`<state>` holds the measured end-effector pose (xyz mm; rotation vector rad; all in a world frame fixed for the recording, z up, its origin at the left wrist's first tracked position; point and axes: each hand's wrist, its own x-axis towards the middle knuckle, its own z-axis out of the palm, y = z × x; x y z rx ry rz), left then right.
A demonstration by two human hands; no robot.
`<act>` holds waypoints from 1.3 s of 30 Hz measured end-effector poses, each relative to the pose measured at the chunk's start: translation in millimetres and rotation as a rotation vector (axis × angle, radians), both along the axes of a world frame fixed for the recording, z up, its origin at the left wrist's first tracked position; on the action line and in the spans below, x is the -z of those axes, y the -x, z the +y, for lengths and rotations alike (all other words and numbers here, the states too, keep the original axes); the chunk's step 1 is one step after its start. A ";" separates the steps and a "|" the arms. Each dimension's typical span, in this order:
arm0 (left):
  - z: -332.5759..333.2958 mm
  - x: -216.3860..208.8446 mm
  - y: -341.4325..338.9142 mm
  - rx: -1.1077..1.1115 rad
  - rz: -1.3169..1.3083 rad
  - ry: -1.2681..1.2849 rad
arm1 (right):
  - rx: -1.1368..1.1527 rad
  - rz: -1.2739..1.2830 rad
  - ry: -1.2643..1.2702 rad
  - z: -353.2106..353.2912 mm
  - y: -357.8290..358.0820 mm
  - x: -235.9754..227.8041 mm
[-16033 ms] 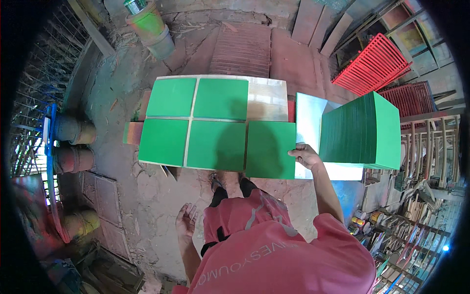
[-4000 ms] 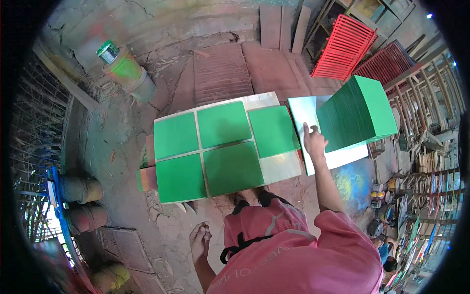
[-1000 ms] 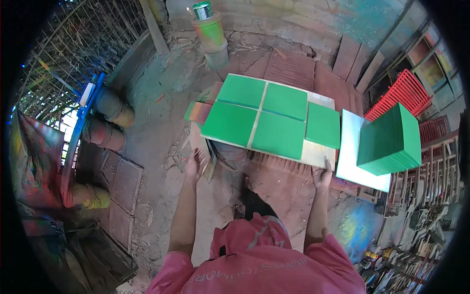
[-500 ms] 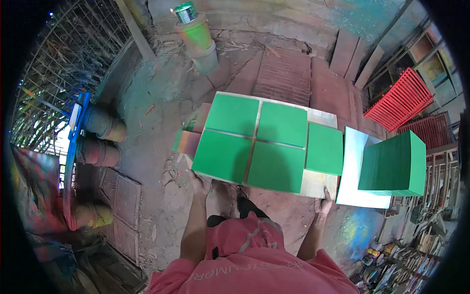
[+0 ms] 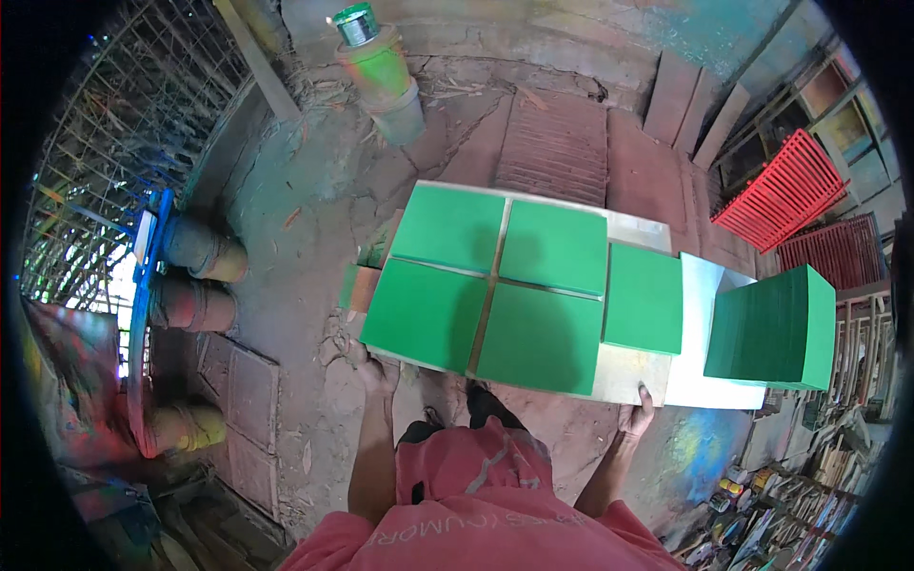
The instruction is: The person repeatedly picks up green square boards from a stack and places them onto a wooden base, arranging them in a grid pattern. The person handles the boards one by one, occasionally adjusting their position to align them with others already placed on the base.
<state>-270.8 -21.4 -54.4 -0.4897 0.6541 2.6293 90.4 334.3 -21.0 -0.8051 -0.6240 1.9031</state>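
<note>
A pale wooden board [image 5: 630, 375] spans the space before me, carrying several flat green square panels [image 5: 425, 306]. Four lie in a two-by-two block, and another panel [image 5: 644, 297] lies to their right. My left hand [image 5: 373, 369] grips the board's near left corner, its fingers partly hidden beneath. At the near right edge my right hand [image 5: 636, 414] holds the board, thumb on top and other fingers out of sight below. Just past the board's right end is a whitish sheet [image 5: 693, 369], bearing a tall stack of green panels [image 5: 762, 328].
On the left, drum-like supports [image 5: 202, 305] stand beside a blue-stained beam [image 5: 148, 285]. A paint can [image 5: 356, 26] tops a paint-smeared pedestal [image 5: 386, 81] at the back. Red slatted racks [image 5: 783, 190] lean at the far right; wood scraps [image 5: 800, 504] and cans lie at lower right.
The board and its panels have come slightly nearer to me, most at the right end. Both hands moved with it and keep their hold.
</note>
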 end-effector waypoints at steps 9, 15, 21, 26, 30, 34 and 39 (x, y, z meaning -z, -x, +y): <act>-42.7 -107.0 17.6 -0.025 0.262 -0.016 | -0.171 0.201 -0.059 8.6 52.1 -48.5; -98.7 -152.6 5.2 -0.092 0.337 -0.101 | -0.303 0.313 -0.224 8.3 90.5 -83.7; -149.1 -212.9 -40.0 -0.134 0.536 -0.143 | -0.413 0.448 -0.341 18.3 119.6 -94.9; -171.0 -273.2 -88.4 -0.205 0.624 -0.067 | -0.532 0.631 -0.315 19.0 133.3 -100.9; -172.6 -290.4 -118.0 -0.246 0.695 -0.038 | -0.531 0.683 -0.252 18.8 146.0 -93.9; -199.2 -285.9 -148.9 -0.359 0.742 -0.006 | -0.642 0.760 -0.210 -7.1 182.0 -93.6; -293.7 -261.2 -133.5 -0.504 0.707 0.003 | -0.816 0.777 -0.125 -104.1 261.9 -92.1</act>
